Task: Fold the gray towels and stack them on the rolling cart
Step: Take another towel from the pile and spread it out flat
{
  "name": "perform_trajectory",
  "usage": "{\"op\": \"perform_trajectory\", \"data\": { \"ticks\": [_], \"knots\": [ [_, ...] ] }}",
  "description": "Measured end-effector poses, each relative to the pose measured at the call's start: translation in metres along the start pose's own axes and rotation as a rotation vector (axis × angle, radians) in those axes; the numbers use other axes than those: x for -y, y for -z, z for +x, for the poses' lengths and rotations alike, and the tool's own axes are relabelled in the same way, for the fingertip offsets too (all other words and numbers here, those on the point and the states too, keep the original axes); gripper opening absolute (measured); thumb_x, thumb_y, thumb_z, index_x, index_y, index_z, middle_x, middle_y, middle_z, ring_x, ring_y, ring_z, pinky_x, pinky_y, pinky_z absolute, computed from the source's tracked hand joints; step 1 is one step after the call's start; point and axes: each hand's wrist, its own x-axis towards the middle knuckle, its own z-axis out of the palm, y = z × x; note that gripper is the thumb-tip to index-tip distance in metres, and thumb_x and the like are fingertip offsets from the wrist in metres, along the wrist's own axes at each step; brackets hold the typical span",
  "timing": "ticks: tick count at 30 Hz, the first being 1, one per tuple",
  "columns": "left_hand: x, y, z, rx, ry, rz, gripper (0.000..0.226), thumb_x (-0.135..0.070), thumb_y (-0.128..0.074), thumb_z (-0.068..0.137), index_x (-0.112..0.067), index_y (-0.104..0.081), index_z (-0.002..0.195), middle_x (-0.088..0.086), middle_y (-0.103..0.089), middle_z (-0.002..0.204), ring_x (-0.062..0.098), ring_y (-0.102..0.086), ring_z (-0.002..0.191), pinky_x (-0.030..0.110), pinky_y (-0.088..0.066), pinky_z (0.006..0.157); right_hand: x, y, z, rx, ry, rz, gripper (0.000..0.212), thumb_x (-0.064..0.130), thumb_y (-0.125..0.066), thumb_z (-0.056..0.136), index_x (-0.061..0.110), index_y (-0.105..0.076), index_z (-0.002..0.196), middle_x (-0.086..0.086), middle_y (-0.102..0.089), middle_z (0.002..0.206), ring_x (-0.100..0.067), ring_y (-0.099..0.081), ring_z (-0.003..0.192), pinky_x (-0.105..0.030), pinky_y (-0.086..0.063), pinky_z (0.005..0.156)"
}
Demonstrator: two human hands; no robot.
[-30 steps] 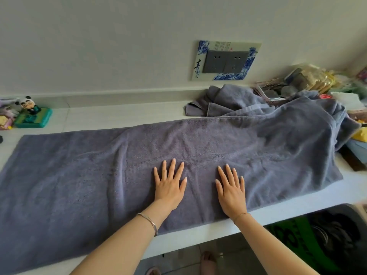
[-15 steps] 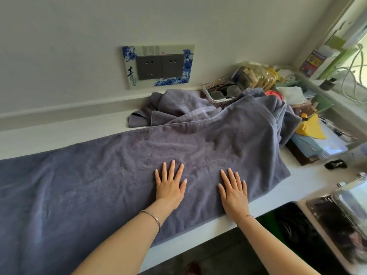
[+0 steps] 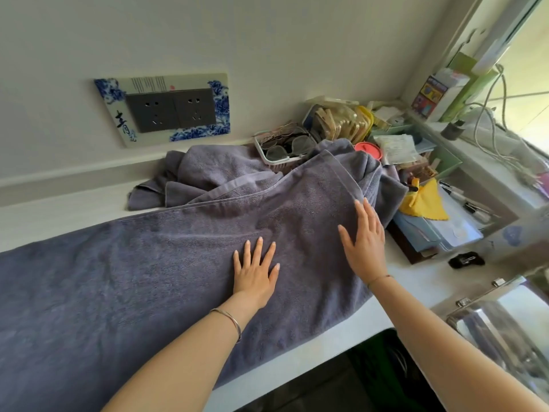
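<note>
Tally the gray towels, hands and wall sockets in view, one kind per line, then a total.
Gray towels: 2, a spread towel and a crumpled towel
Hands: 2, left hand, right hand
Wall sockets: 2, left socket, right socket
Total: 6

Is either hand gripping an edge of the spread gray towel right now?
No: the left hand and right hand both lie flat, fingers spread, on the gray terry towel.

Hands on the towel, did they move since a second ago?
The right hand slid right toward the towel's bunched end, fingers still open. The camera also swung right. The left hand stayed flat mid-towel. Nothing was grabbed or let go; the towel lies spread as before.
</note>
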Motion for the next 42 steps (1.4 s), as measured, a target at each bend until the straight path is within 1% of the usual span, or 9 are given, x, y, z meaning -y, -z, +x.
{"op": "perform_trajectory", "data": {
  "ticks": [8,15,21,26,28,33,38,40,42],
  "knots": [
    [-0.012,0.007,0.014,0.088,0.017,-0.067,0.057,-0.051,-0.011,0.099,-0.033,0.010,0.149,0.000,0.019,0.158,0.029,0.020,0.144,0.054,0.011,0.114,-0.009,0.010,0.038,0.171,-0.231,0.188,0.067,0.031,-0.060,0.091,0.006,-0.029,0.145,-0.013,-0.035,0.143,-0.028,-0.035,0.134,-0.038,-0.027,0.112],
    [-0.004,0.019,0.011,0.104,0.003,-0.194,0.058,-0.050,-0.012,0.100,-0.028,0.005,0.151,-0.004,0.011,0.159,0.023,0.016,0.145,0.050,0.010,0.116,0.003,0.037,0.042,0.232,-0.188,0.120,0.045,0.027,-0.058,0.092,0.011,-0.047,0.132,-0.007,-0.062,0.108,-0.028,-0.059,0.100,-0.031,-0.044,0.078],
    [0.023,0.029,-0.018,0.027,0.036,-0.369,0.058,-0.045,-0.016,0.101,-0.021,-0.001,0.152,-0.003,-0.001,0.160,0.019,0.009,0.146,0.042,0.005,0.119,0.037,0.063,0.040,0.369,-0.135,0.121,0.024,0.017,-0.054,0.094,0.008,-0.063,0.114,-0.012,-0.068,0.105,-0.030,-0.062,0.099,-0.034,-0.047,0.084],
    [0.071,0.041,-0.055,-0.025,0.140,-0.560,0.059,-0.043,-0.023,0.102,-0.017,-0.007,0.152,0.003,-0.016,0.158,0.020,-0.001,0.147,0.040,-0.007,0.119,0.141,0.069,0.011,0.754,-0.081,0.442,0.048,0.008,-0.044,0.099,0.034,-0.035,0.138,-0.007,-0.064,0.085,-0.014,-0.056,0.053,-0.022,-0.044,0.040],
    [0.102,0.043,-0.072,-0.041,0.196,-0.639,0.060,-0.045,-0.025,0.101,-0.019,-0.007,0.152,0.004,-0.017,0.158,0.020,-0.005,0.147,0.040,-0.012,0.119,0.187,0.055,-0.002,0.829,-0.076,0.600,0.051,0.005,-0.042,0.099,0.035,-0.034,0.140,-0.011,-0.062,0.091,-0.009,-0.056,0.056,-0.020,-0.044,0.043],
    [0.195,0.062,-0.137,-0.181,0.308,-0.898,0.059,-0.045,-0.026,0.100,-0.026,-0.007,0.152,0.001,-0.030,0.153,0.023,-0.032,0.139,0.038,-0.028,0.112,0.309,0.004,-0.039,0.974,0.000,0.909,0.056,0.005,-0.042,0.098,0.031,-0.028,0.146,-0.002,-0.050,0.133,-0.017,-0.053,0.114,-0.033,-0.044,0.094],
    [0.288,0.057,-0.194,-0.352,0.437,-1.105,0.035,-0.053,-0.028,0.097,-0.049,-0.040,0.129,0.006,-0.050,0.139,0.026,-0.053,0.121,0.049,-0.036,0.108,0.416,-0.047,-0.096,1.083,0.106,0.903,0.059,0.003,-0.041,0.098,0.028,-0.023,0.148,0.000,-0.055,0.107,-0.010,-0.054,0.092,-0.021,-0.047,0.079],
    [0.320,0.050,-0.215,-0.436,0.477,-0.980,0.030,-0.048,-0.027,0.099,-0.043,-0.048,0.121,0.007,-0.058,0.130,0.026,-0.059,0.110,0.049,-0.040,0.104,0.446,-0.074,-0.120,1.119,0.143,0.853,0.057,0.007,-0.043,0.098,0.030,-0.024,0.147,-0.006,-0.057,0.101,-0.017,-0.057,0.088,-0.027,-0.051,0.078],
    [0.340,0.046,-0.235,-0.417,0.510,-0.922,0.043,-0.042,-0.022,0.102,-0.029,-0.040,0.139,0.002,-0.047,0.143,0.025,-0.048,0.126,0.040,-0.032,0.111,0.459,-0.097,-0.138,1.168,0.113,0.792,0.048,0.014,-0.044,0.099,0.032,-0.033,0.142,-0.012,-0.062,0.093,-0.021,-0.060,0.079,-0.035,-0.055,0.075]
  ]
}}
